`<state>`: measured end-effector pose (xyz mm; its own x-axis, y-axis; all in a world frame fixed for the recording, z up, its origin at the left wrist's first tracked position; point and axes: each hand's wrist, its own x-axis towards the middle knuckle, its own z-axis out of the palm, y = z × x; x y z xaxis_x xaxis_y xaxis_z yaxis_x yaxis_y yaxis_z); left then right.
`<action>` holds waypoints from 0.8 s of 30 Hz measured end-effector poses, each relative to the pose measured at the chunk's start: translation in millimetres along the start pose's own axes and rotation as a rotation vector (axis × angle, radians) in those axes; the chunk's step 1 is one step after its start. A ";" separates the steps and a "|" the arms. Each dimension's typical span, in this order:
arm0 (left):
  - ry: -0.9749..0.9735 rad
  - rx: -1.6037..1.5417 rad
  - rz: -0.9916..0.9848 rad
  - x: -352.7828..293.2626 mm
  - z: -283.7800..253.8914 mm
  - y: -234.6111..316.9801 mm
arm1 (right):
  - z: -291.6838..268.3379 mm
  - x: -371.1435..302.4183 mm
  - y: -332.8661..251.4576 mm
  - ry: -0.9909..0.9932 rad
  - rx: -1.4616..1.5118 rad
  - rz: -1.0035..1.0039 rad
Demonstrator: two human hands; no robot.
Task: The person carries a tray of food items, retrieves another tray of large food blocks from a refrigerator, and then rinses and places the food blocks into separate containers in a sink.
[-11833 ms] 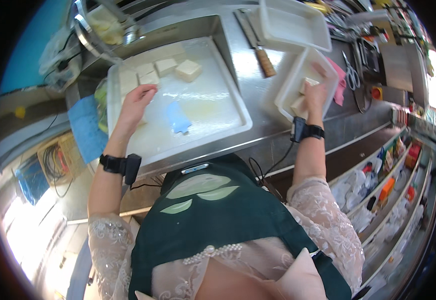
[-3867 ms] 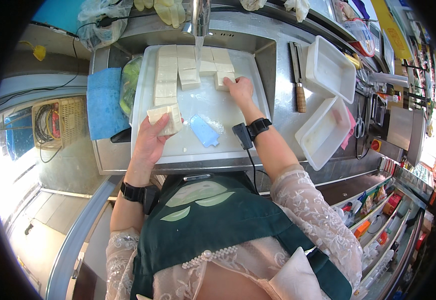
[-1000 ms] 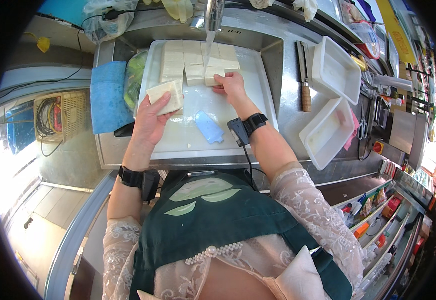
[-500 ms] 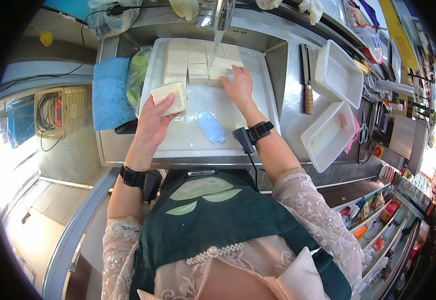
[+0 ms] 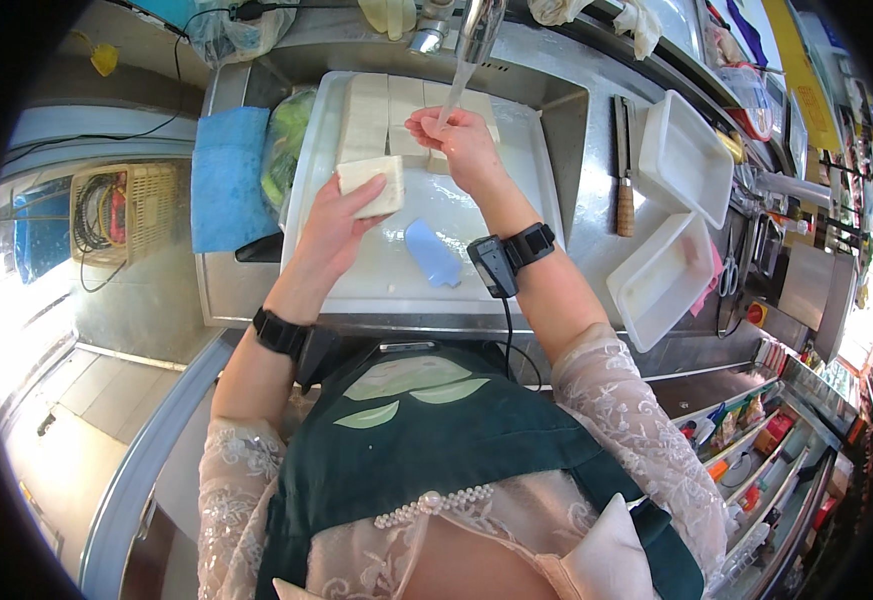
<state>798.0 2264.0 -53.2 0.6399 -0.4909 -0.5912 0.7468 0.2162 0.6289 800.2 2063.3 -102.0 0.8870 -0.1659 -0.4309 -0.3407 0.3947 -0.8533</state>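
A white tofu block (image 5: pixel 381 190) is in my left hand (image 5: pixel 331 230), gripped between the thumb and the fingers, above the white tray (image 5: pixel 501 265). Water runs from the tap (image 5: pixel 478 35) onto my right hand (image 5: pixel 466 150), which is cupped palm up with nothing visible in it. Just beneath and beyond that hand, rows of tofu blocks (image 5: pixel 364 112) fill the tray's far part, some of them hidden by it. On the tray nearer to me lies a light blue scraper (image 5: pixel 432 256), with a small white crumb beside it.
The tray rests over a steel sink (image 5: pixel 566 110). Left of it are a blue cloth (image 5: pixel 224 180) and bagged green vegetables (image 5: pixel 286 145). To the right lie a wooden-handled knife (image 5: pixel 625 205) and two white tubs (image 5: pixel 691 150). Shelves with packages stand lower right.
My right hand has left the tofu at the tray's right, moved up-left and turned palm up into the water stream. My left hand has moved slightly right with its tofu block.
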 end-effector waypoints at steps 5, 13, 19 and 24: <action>-0.043 0.014 -0.004 49.0 30.7 -6.1 | 3.8 -16.3 -52.5 -0.173 -0.464 -0.046; -0.189 0.076 0.087 85.7 54.5 -2.6 | -23.4 5.6 -77.9 0.044 -0.701 -0.375; -0.123 0.071 0.014 73.3 44.6 7.2 | -27.7 43.1 -60.9 -0.051 -1.001 -0.507; -0.071 -0.033 0.024 50.9 36.8 19.7 | -26.9 49.0 -74.1 0.059 -1.140 -0.616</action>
<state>838.6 2212.1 -52.3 0.6445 -0.5434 -0.5380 0.7375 0.2562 0.6248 860.6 2001.5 -67.8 0.9867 -0.0942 0.1322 0.0187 -0.7429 -0.6692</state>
